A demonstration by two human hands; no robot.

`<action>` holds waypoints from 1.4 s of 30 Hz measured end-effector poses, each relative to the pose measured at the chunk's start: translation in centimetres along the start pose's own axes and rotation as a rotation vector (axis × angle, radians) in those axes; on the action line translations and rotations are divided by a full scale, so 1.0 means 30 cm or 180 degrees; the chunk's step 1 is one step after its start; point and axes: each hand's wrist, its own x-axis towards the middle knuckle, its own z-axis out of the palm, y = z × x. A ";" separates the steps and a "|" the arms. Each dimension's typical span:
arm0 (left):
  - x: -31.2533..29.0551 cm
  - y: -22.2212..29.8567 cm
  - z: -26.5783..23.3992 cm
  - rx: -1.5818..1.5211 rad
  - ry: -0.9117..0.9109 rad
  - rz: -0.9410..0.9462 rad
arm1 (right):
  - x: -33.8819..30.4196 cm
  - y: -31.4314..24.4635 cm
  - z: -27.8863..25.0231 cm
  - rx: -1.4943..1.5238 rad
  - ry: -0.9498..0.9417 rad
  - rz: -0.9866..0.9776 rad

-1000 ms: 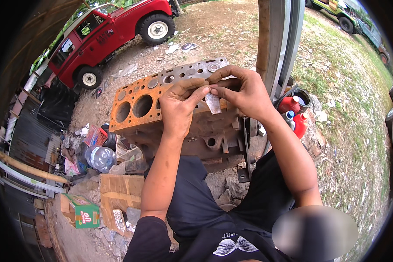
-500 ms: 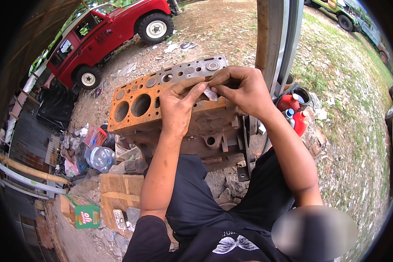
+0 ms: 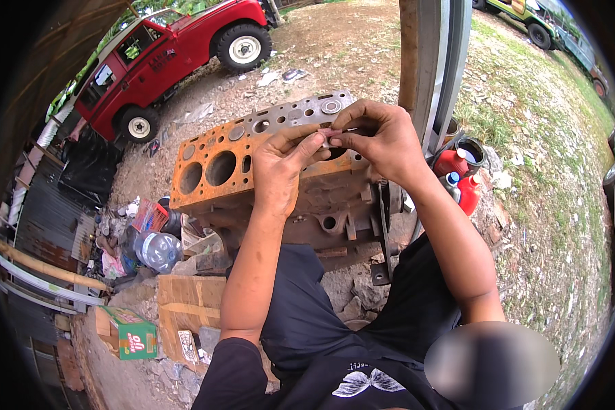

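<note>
A small pale piece (image 3: 326,134), too small to identify, is pinched between the fingertips of both hands directly above the top deck of the engine block (image 3: 253,181), near the deck's middle; a second ago a larger pale scrap hung visibly between the hands, and now only a sliver shows between the fingertips. The left hand (image 3: 283,164) has thumb and forefinger pressed together on the piece, remaining fingers curled; the right hand (image 3: 379,137) pinches it from the opposite side, knuckles arched; both hands have shifted slightly toward the far edge of the deck since the earlier frames.

The engine block is cast metal; its deck is orange with rust on the near portion and bare grey along the far strip; two large round cylinder bores and numerous small round holes pierce it; the side face is dark brown and rough.

The block rests on bare, stony dirt outdoors. Red plastic containers (image 3: 458,179) stand just beside its right end, at the foot of a metal post (image 3: 430,61); a clear water bottle (image 3: 157,249), cardboard (image 3: 188,301) and a green carton (image 3: 131,333) lie to the left; a red vehicle (image 3: 164,61) is parked well beyond; grass (image 3: 553,157) covers the ground at right.
</note>
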 end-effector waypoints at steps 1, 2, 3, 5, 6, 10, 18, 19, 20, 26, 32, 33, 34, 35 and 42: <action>0.000 0.002 0.000 0.0035 -0.0010 -0.0005 | 0.003 0.006 -0.001 0.0015 -0.0020 0.0023; 0.001 0.002 -0.002 0.0072 -0.0015 -0.0021 | 0.005 0.012 -0.002 0.0034 -0.0040 0.0057; 0.002 0.001 -0.003 0.0108 -0.0020 -0.0035 | 0.004 0.014 -0.002 0.0006 -0.0065 0.0028; 0.006 -0.007 -0.011 0.0111 -0.0049 -0.0028 | 0.001 0.017 0.000 -0.0052 -0.0119 -0.0028; 0.008 -0.010 -0.014 0.0110 -0.0061 -0.0024 | 0.001 0.011 -0.002 -0.0292 -0.0155 -0.0350; 0.014 -0.004 -0.025 -0.0029 -0.0015 -0.0003 | -0.003 -0.008 -0.010 -0.1064 -0.0252 -0.1038; -0.002 -0.004 -0.010 -0.0248 -0.0087 -0.0152 | -0.004 0.000 -0.026 -0.1099 -0.0176 -0.0731; -0.002 -0.007 -0.011 -0.0093 -0.0062 -0.0093 | -0.001 -0.005 -0.029 -0.1184 -0.0191 -0.0808; 0.001 -0.011 -0.012 0.0061 -0.0046 -0.0033 | 0.001 -0.013 -0.031 -0.1273 -0.0199 -0.0888; -0.012 -0.004 0.020 0.0590 -0.0015 0.0246 | -0.004 -0.022 -0.048 -0.1468 -0.0267 -0.0775; -0.005 -0.010 0.004 0.2265 0.0222 0.1175 | -0.005 -0.043 -0.129 -0.1699 -0.0206 -0.0544; -0.002 -0.014 -0.003 0.2431 0.0240 0.1257 | -0.016 -0.045 -0.134 -0.1704 -0.0208 -0.0531; -0.001 -0.015 -0.005 0.2429 0.0229 0.1205 | -0.027 -0.047 -0.134 -0.1708 -0.0210 -0.0518; 0.000 -0.017 -0.005 0.2430 0.0218 0.1157 | -0.041 -0.042 -0.131 -0.1563 -0.0247 -0.0273; 0.014 -0.023 0.001 0.2389 0.0192 0.1191 | -0.090 -0.035 -0.106 -0.2486 -0.0188 -0.0883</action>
